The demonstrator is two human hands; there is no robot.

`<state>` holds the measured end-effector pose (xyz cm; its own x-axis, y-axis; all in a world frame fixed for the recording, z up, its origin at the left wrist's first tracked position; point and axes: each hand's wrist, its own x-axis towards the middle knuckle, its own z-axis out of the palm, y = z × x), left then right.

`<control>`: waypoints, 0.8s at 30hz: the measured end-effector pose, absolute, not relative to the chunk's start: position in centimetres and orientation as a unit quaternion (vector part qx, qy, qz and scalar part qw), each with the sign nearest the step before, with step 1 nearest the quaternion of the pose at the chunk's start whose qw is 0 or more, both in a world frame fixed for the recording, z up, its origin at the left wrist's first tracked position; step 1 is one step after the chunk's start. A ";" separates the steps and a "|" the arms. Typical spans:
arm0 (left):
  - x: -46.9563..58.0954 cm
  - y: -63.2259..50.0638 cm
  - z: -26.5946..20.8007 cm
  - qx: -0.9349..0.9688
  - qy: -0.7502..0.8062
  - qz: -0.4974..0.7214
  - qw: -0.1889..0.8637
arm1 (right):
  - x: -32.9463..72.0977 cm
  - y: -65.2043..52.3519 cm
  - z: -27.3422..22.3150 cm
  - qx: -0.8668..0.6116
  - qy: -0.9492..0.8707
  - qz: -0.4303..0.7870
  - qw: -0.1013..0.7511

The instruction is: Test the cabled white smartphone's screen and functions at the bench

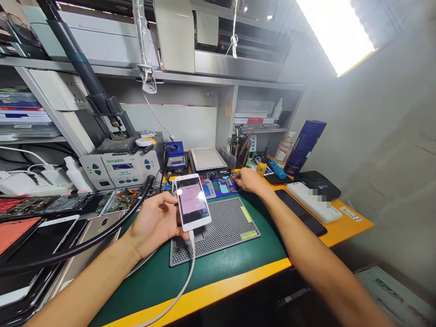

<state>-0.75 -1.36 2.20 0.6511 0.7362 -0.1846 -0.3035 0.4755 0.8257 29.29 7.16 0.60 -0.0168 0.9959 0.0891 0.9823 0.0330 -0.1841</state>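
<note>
Partly glare-hidden, a flat white phone (pixel 185 218) is held in the left grip (pixel 154 219) above the dotted grey mat (pixel 226 222). Whether anything is pinched by the right grip (pixel 250 180) cannot be told.

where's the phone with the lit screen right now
In the head view, the lit phone is just left of center, in the left hand, above the gray mat, with a white cable plugged into its bottom.

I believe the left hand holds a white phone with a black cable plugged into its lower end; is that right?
Not quite: the head view shows a white cable plugged into the lower end of the white phone that the left hand holds.
</note>
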 end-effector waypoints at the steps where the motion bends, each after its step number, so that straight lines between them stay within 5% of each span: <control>1: -0.8 -1.4 2.2 0.400 0.270 0.317 0.816 | 29.3 7.1 0.6 -0.695 -0.712 0.035 0.097; 24: -0.8 -1.3 2.1 0.406 0.263 0.323 0.813 | 28.0 6.9 0.5 -0.691 -0.714 0.041 0.111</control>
